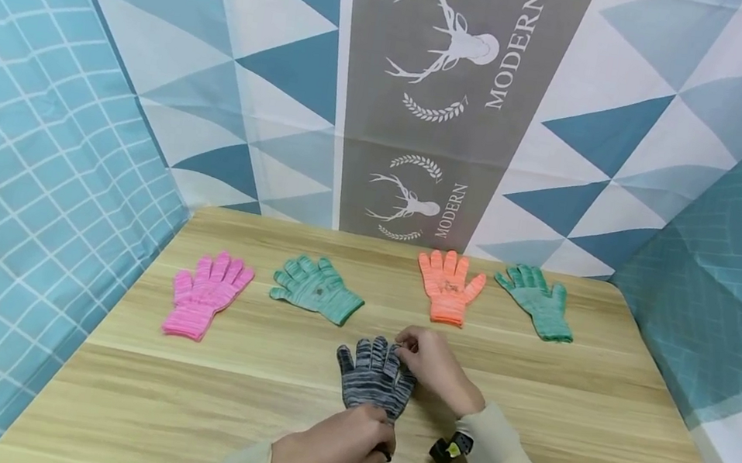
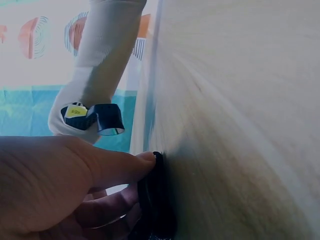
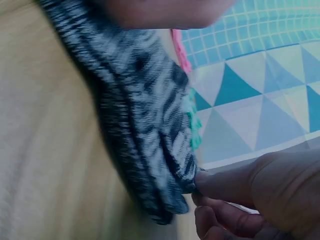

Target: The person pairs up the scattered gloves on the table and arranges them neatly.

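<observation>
A black-and-grey knit glove (image 1: 374,379) lies on the wooden table, its fingers pointing toward the back wall. My left hand (image 1: 334,446) grips its dark cuff (image 2: 157,200) between thumb and fingers at the near end. At the far end, my right hand (image 1: 434,366) pinches the tip of one glove finger on the right side. In the right wrist view, the glove (image 3: 135,95) stretches between both hands, and the thumb and fingers of my right hand (image 3: 265,192) close on a fingertip. Part of the cuff is hidden under my left hand in the head view.
Across the back of the table (image 1: 598,433) lie a pink glove (image 1: 208,294), a green glove (image 1: 317,291), an orange glove (image 1: 449,289) and another green glove (image 1: 540,305). Patterned cloth walls (image 1: 276,94) enclose the table. A small black camera (image 1: 443,452) sits on my right wrist.
</observation>
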`<move>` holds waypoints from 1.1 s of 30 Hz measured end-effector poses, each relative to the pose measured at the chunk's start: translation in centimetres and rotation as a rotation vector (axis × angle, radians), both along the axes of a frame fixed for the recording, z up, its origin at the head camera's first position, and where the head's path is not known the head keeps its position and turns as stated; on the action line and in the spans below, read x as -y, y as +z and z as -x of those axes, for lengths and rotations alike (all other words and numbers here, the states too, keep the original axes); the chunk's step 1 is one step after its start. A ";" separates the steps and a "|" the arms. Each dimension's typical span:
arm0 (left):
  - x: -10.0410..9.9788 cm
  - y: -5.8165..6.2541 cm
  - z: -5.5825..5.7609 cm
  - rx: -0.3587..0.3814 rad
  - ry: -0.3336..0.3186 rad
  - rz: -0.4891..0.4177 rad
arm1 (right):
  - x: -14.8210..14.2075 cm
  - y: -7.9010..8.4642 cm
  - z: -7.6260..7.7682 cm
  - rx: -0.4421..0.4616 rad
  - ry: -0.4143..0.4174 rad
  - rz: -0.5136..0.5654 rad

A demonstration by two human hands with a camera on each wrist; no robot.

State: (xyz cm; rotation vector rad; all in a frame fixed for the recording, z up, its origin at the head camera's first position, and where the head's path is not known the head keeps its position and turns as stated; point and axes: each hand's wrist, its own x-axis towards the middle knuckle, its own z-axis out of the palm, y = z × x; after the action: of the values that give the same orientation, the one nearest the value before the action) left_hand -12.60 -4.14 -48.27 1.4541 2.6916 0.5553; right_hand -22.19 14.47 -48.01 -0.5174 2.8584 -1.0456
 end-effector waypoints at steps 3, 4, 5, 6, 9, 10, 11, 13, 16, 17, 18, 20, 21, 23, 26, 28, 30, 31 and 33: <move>-0.2 0.1 0.0 0.011 0.005 0.012 | -0.2 0.2 0.0 0.017 0.019 -0.042; -0.1 0.1 0.0 0.015 0.006 0.018 | -0.2 0.3 0.1 0.026 0.031 -0.061; -0.1 0.2 -0.1 0.021 0.007 0.023 | -0.2 0.3 0.2 0.041 0.039 -0.075; -0.1 0.2 -0.1 0.024 0.008 0.027 | -0.3 0.3 0.2 0.056 0.041 -0.081; -0.1 0.2 -0.1 0.018 0.010 0.033 | -0.3 0.5 0.5 0.079 0.021 -0.052; -0.1 0.3 -0.1 0.016 0.010 0.033 | -0.3 0.6 0.6 0.090 0.012 -0.038; -0.1 0.3 -0.2 0.011 0.010 0.033 | -0.3 0.7 0.7 0.096 0.001 -0.027; -0.1 0.2 -0.2 -0.004 0.012 0.032 | -0.3 0.8 0.8 0.089 -0.008 -0.016; -0.1 0.2 -0.3 -0.019 0.009 0.029 | -0.2 0.9 0.9 0.083 -0.018 -0.028; -0.1 0.2 -0.4 -0.023 0.009 0.031 | -0.1 0.8 1.0 0.077 -0.022 -0.029; -0.1 0.2 -0.4 -0.026 0.010 0.033 | -0.1 0.8 1.0 0.076 -0.024 -0.028; -0.2 0.2 -0.3 -0.010 0.010 0.040 | -0.2 0.7 1.1 0.073 -0.026 -0.027; -0.3 0.1 -0.3 -0.002 0.012 0.043 | -0.2 0.6 1.1 0.071 -0.021 -0.029; -0.4 0.1 -0.2 0.017 0.013 0.052 | -0.2 0.3 1.3 0.080 -0.012 -0.036; -0.5 0.1 -0.1 0.035 0.016 0.058 | -0.4 0.0 1.4 0.084 0.018 -0.063; -0.5 0.1 -0.1 0.035 0.015 0.059 | -0.5 0.1 1.5 0.096 0.032 -0.070; -0.5 0.1 -0.2 0.026 0.015 0.058 | -0.5 0.2 1.7 0.101 0.040 -0.073; -0.5 0.1 -0.2 0.020 0.014 0.057 | -0.5 0.3 1.7 0.104 0.040 -0.068; -0.5 0.2 -0.2 0.010 0.012 0.056 | -0.4 0.6 1.9 0.102 0.051 -0.055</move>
State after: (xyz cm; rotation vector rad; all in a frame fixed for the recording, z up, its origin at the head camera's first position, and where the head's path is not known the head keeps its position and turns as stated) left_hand -12.42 -3.68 -48.12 1.4192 2.6870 0.4829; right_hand -24.10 14.83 -47.45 -0.5149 2.7614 -0.9532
